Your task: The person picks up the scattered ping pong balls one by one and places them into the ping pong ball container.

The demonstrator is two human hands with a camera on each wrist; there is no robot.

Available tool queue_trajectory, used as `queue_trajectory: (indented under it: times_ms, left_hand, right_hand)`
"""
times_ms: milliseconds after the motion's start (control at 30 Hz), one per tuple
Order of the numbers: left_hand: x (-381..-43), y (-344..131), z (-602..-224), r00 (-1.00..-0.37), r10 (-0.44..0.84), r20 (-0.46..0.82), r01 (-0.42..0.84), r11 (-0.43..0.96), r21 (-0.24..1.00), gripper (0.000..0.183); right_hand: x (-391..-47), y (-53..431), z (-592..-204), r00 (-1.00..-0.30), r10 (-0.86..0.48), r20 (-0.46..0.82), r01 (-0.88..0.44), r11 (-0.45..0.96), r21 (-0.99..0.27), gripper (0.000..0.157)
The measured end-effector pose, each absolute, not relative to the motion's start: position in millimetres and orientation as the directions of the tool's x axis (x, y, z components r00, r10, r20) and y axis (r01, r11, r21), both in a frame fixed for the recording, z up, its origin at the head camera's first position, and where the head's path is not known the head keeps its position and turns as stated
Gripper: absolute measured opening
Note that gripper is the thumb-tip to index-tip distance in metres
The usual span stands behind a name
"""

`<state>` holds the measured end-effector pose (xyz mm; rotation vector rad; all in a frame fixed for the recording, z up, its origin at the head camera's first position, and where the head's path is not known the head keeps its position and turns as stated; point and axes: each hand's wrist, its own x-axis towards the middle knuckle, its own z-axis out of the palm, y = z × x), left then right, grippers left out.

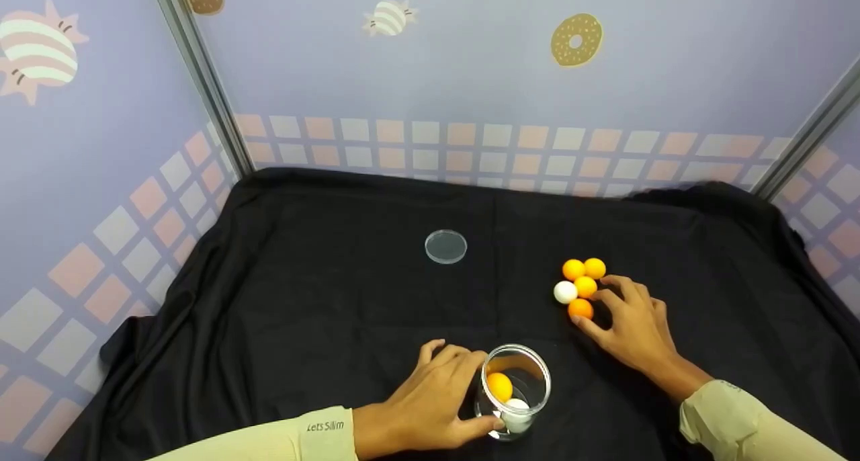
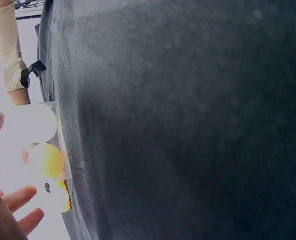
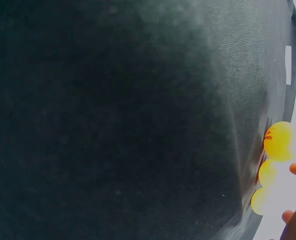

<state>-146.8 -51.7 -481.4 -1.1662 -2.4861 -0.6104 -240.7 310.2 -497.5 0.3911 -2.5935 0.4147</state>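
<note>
At the near middle, my left hand (image 1: pixel 433 400) holds a clear round jar (image 1: pixel 548 382) from its left side, the thumb on the near wall and fingers behind. Inside the jar lie an orange ping-pong ball (image 1: pixel 499 387) and a white one (image 1: pixel 517 412). To the right, my right hand (image 1: pixel 638 326) hovers at a cluster of several balls, its fingers spread. The thumb tip is by the nearest orange ball (image 1: pixel 580 309); in the right wrist view a gap shows between thumb and ball (image 3: pixel 278 141). A white ball (image 1: pixel 565 292) sits among the orange ones.
A clear round lid (image 1: pixel 445 246) lies flat on the black cloth (image 1: pixel 349 259), left of the cluster. Patterned lilac panels (image 1: pixel 470 64) stand behind and at both sides of the table. The cloth is wrinkled along its left side.
</note>
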Motion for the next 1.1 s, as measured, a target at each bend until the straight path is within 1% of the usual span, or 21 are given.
queue_trajectory:
  times_ms: [667, 1100]
  left_hand:
    - [-146.4, -51.7, -481.2, -0.619, 0.643, 0.452, 0.779, 0.575, 0.248, 0.071]
    - [-147.0, -52.1, -481.5, -0.619, 0.645, 0.449, 0.78, 0.575, 0.248, 0.072]
  right_hand:
    - [-242.6, 308.9, -505.8, -0.87, -0.196, 0.452, -0.328, 0.916, -0.233, 0.048]
    - [-244.0, 306.7, -510.1, -0.874, -0.199, 0.443, -0.318, 0.924, -0.214, 0.049]
